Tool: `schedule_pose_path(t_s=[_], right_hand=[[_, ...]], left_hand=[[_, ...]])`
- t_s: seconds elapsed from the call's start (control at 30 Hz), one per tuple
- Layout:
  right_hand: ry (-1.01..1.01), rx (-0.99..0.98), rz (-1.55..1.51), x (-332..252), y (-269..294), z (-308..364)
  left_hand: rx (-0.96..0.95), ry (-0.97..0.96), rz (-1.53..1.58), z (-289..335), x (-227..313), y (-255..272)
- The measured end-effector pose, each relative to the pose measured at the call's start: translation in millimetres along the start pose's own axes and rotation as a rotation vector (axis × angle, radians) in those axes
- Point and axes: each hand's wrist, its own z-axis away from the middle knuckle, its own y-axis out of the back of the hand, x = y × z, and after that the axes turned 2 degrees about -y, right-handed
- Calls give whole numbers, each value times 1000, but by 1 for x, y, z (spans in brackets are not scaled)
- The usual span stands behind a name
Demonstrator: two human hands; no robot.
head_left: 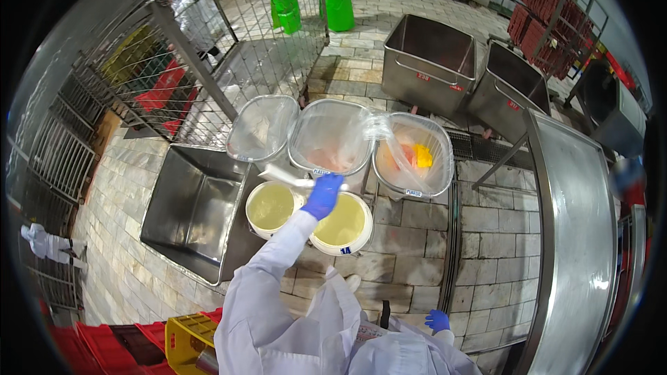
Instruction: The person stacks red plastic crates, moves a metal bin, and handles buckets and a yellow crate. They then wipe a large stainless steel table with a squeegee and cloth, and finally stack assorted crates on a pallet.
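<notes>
My left hand (pixel 323 196), in a blue glove, is stretched forward and closed round a white tool (pixel 278 175) with a wider flat end pointing left. Below it stand two white buckets of yellowish liquid: the right bucket (pixel 340 223) right under my wrist, the left bucket (pixel 271 207) beside it. My right hand (pixel 437 320), also blue-gloved, hangs low at my right side, its fingers apart and nothing in them. Just beyond the tool is a lined tub (pixel 330 135) with pinkish bits in its clear plastic bag.
Two more bag-lined tubs flank it, the left tub (pixel 260 128) and the right tub (pixel 413 156) holding something yellow. A steel bin (pixel 187 201) is at left, a steel table (pixel 573 236) at right. Steel carts (pixel 427 62) and people in green aprons (pixel 338 0) stand farther off.
</notes>
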Motion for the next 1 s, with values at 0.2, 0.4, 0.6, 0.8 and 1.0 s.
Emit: schedule_pose_path(t_s=[0.2, 0.4, 0.6, 0.8, 1.0], right_hand=[[823, 350, 391, 49, 75, 11], [1064, 467, -66, -62, 80, 230], [1408, 922, -464, -18, 185, 278], [1253, 1195, -682, 121, 305, 332], [916, 1636, -1302, 271, 371, 456]], left_hand=[[-167, -338, 712, -49, 244, 10], [-653, -734, 917, -27, 476, -18], [-1246, -981, 1122, 65, 708, -28], [-1291, -1169, 1405, 151, 871, -64], [-958, -1351, 983, 186, 980, -135]])
